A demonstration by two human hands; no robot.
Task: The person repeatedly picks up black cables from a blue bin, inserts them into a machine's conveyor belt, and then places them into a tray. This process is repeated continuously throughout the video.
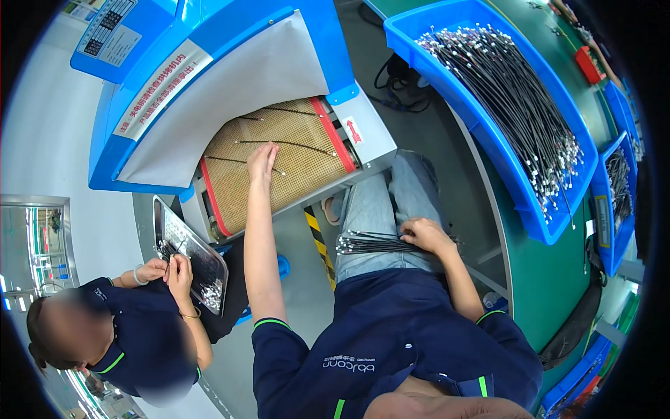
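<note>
My left hand (262, 162) reaches over the tan mesh conveyor belt (230, 192), its fingers pinched at a thin black cable (303, 145) with small pale connectors at its ends. More such cables lie spaced out on the belt, one of them partly behind my fingers. On my lap, a bundle of black cables (373, 243) lies across both thighs. My right hand (423, 234) rests on the right part of that bundle with its fingers curled round some of the cables; the fingertips are partly hidden.
A blue machine (230, 56) with a white curtain (209, 105) covers the belt's far end. At right, a blue bin (481, 133) full of cables stands on a green table (520, 279). At left, a co-worker handles small parts over a metal tray (218, 262).
</note>
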